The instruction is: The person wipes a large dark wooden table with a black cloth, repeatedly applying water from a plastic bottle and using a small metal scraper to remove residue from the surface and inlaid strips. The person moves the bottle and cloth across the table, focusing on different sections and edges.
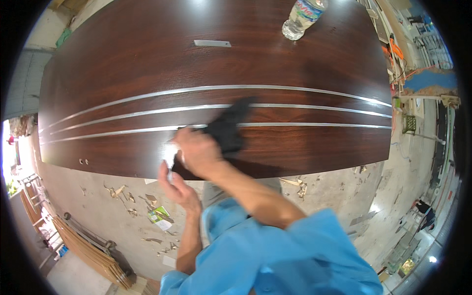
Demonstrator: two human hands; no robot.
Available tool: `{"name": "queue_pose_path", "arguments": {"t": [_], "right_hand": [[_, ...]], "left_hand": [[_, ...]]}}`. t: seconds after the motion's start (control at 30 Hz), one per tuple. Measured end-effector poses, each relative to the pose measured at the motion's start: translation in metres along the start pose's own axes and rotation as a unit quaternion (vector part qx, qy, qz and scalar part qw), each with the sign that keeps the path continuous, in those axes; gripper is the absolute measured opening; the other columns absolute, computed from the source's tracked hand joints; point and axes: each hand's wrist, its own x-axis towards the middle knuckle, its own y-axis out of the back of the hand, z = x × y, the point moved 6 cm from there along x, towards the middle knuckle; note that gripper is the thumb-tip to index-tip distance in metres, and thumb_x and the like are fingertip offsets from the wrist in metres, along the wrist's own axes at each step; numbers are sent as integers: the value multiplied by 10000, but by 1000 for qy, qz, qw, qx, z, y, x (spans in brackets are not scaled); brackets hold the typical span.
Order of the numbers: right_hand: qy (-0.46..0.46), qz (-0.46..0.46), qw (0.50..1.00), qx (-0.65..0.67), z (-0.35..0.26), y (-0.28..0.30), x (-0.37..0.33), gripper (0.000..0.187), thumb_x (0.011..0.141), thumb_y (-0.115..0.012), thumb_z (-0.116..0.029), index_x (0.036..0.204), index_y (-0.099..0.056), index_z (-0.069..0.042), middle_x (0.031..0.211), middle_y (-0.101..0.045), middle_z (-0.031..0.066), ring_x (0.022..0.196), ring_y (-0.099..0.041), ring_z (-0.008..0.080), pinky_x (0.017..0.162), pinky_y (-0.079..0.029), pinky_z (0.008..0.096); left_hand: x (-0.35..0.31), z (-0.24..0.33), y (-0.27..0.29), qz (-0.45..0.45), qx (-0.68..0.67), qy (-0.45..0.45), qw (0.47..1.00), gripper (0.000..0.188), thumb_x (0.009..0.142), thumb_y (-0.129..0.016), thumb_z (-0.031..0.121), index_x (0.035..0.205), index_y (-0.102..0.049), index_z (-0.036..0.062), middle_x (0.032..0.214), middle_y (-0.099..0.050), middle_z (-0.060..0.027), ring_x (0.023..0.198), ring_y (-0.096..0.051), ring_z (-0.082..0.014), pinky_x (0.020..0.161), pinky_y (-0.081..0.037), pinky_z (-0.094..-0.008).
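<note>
My right hand [199, 153] is closed on a black cloth [227, 129], pressed against a dark reddish-brown wood-grain panel [305, 59]. The cloth is smeared by motion and lies across two of the three thin silvery strips that run along the panel, one of them the nearest strip [314, 124]. Just below and left of it, at the panel's near edge, my left hand [181, 191] has its fingers curled around a small bright piece. Glare and blur keep me from making out what that piece is.
A clear plastic bottle with a colourful label [305, 17] lies or stands on the far right of the panel. A flat silvery metal piece [212, 44] rests beyond the strips. Scraps [160, 215] litter the floor, and stacked brown boards [91, 250] lean at lower left.
</note>
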Motion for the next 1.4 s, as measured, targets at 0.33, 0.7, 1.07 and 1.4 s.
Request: {"name": "queue_pose_path", "arguments": {"t": [0.33,0.7,1.07,1.4], "right_hand": [[-98,54,986,-127,50,5,2,69,884,-684,-203,885,-669,-136,932,-610,89,747,-653,236,591,-566,365],[-253,96,955,-121,171,128,-32,225,886,-796,-292,983,-673,-131,1044,-634,78,943,-688,350,760,-551,487],[-265,43,954,-131,153,114,-8,57,931,-683,-155,944,-653,-108,964,-603,94,845,-675,335,667,-556,475],[-153,19,978,-138,170,102,-15,42,913,-680,-140,903,-640,-133,949,-587,71,810,-660,290,659,-549,436]], "left_hand": [[70,-61,114,13,109,63,992,388,1093,-491,98,1446,-549,-54,1462,-585,-172,1307,-555,-275,1113,-434,-410],[43,9,-38,-228,129,-208,942,340,939,-692,92,1269,-672,12,1402,-632,-198,1311,-575,-373,1135,-396,-478],[82,18,-109,-200,235,-250,918,443,985,-649,220,1378,-616,17,1541,-509,-231,1470,-437,-403,1218,-290,-542],[93,7,-100,-197,204,-213,935,407,984,-655,145,1350,-611,-30,1536,-511,-249,1454,-442,-440,1183,-345,-546]]}}
